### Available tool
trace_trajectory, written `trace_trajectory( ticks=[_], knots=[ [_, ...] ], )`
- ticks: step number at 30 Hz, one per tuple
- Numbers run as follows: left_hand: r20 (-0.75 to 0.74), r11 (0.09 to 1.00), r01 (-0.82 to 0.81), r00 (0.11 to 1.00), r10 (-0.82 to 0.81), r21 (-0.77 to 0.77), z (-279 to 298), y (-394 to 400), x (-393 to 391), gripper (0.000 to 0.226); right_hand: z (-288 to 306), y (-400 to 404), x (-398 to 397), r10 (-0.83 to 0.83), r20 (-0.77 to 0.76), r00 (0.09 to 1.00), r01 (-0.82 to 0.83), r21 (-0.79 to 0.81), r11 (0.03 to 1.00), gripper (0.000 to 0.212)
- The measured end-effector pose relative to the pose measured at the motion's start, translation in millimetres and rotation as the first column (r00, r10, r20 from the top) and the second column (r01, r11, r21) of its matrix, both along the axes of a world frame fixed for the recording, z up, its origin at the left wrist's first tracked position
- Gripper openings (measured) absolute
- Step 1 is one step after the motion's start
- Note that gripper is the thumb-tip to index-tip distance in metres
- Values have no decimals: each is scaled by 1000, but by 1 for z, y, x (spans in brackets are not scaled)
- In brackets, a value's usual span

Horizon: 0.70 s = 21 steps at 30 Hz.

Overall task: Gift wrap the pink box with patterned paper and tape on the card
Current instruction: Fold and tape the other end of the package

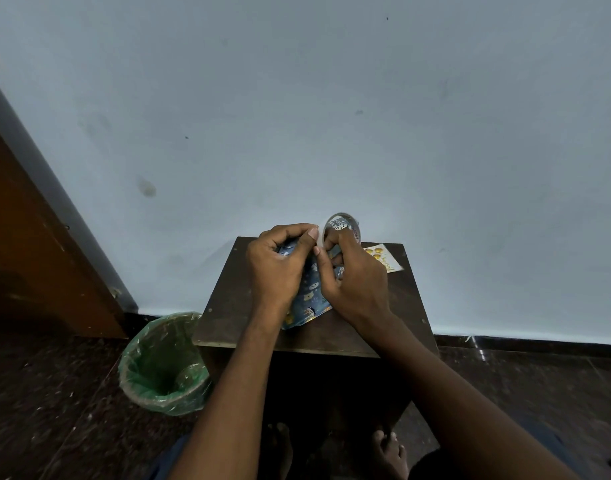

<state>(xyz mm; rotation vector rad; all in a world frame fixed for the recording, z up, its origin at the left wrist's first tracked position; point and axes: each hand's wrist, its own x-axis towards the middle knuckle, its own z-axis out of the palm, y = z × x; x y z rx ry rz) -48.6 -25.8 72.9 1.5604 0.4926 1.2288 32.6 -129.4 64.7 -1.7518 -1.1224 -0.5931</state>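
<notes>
A: What is standing around the work in the head view?

B: A green bin (165, 363) lined with clear plastic is sitting on the floor, just beside the left edge of the small dark wooden table (234, 306). A card (383, 258) with yellow figures is lying near the table's far right corner, partly covered by the right hand (352, 282).

A: And the hands?

B: The left hand (279, 265) is curling around the package wrapped in blue patterned paper (309, 299), thumb pressing at its top. The right hand is gripping the same package from the other side, fingers bent, with the roll of clear tape (342, 227) sticking up behind its knuckles. The package is sitting between both hands over the middle of the table, its near corner touching the tabletop.

A: What is hard to make out?

B: The pink box itself is not showing; paper and hands are covering it. I cannot tell exactly how the tape roll is being held, nor whether a strip is pulled out. The card's print is too small to read.

A: The room?

B: A pale blue wall (331, 116) is filling most of the frame, a brown wooden door (30, 237) is leaning in at the left, and dark speckled stone floor (54, 410) is running below. Bare feet (388, 452) are showing under the table.
</notes>
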Motion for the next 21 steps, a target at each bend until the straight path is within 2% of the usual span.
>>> trace_trajectory(
  ticks=[5, 10, 14, 18, 21],
  knots=[
    [23, 1000, -4, 1000, 4, -13, 4, -6, -1, 6, 5, -3, -3, -8, -29, 1000, 8, 10, 1000, 11],
    [1, 1000, -29, 1000, 29, -8, 7, -9, 2, 6, 10, -5, -5, -4, -112, 994, -5, -78, 997, 12],
    [-30, 995, -72, 997, 74, 72, 10, -10, 3, 12, 20, -5, -3, -4, -169, 986, -24, -159, 987, 19],
    [-33, 981, -116, 992, 123, 153, 11, -8, 3, 7, 33, -6, 1, 15, -304, 953, -92, -241, 966, 23],
    [-17, 988, -66, 997, 69, 139, 11, -8, 5, 9, 48, -11, 3, 50, -412, 910, -173, -266, 948, 27]
  ],
)
